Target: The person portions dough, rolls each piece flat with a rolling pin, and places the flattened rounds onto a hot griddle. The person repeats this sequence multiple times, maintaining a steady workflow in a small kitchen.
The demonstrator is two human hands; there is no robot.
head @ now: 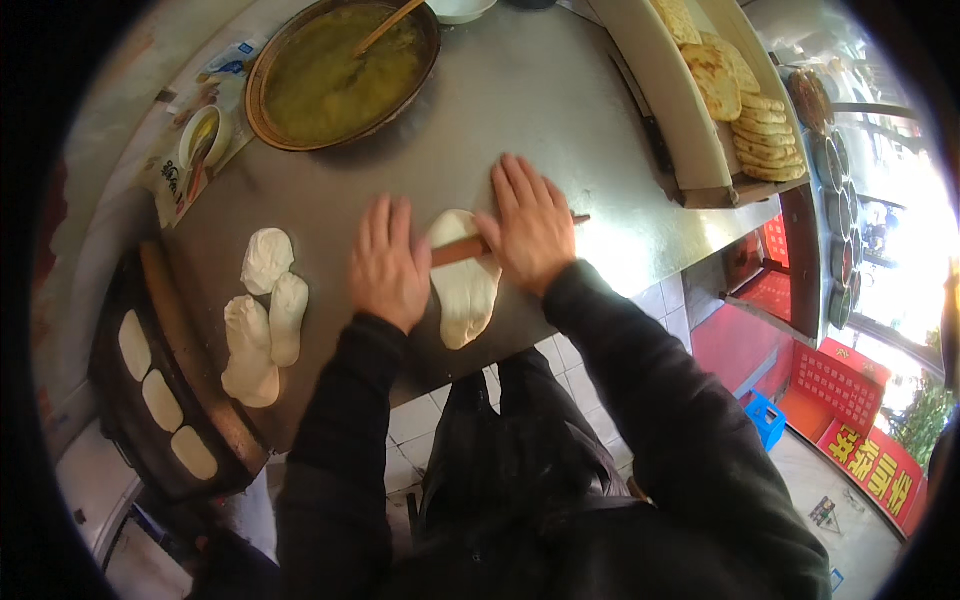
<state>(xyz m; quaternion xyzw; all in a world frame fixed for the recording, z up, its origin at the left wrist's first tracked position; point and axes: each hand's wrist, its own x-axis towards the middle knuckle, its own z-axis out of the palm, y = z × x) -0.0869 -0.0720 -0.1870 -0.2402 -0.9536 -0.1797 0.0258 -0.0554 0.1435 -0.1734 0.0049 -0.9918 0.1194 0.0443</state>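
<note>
A wooden rolling pin (459, 251) lies across an elongated piece of white dough (468, 304) on a metal worktop (517, 97). My left hand (388, 266) presses on the pin's left part, palm down with fingers stretched forward. Over its right part rests my right hand (531, 225), also palm down, and the pin's thin tip sticks out beyond it. Both hands are slightly blurred. The dough reaches past the pin on the far side and towards me. Left of my left hand lie three dough lumps: a rounded one (268, 260), a narrow one (289, 319) and a larger one (251, 352).
A griddle (150, 442) with three flat dough pieces (163, 400) stands at left. Far left are a wide bowl of yellowish liquid (337, 82) with a wooden handle and a small cup (204, 139). A knife (654, 135) lies beside a cardboard box (705, 196) of flatbreads (765, 142).
</note>
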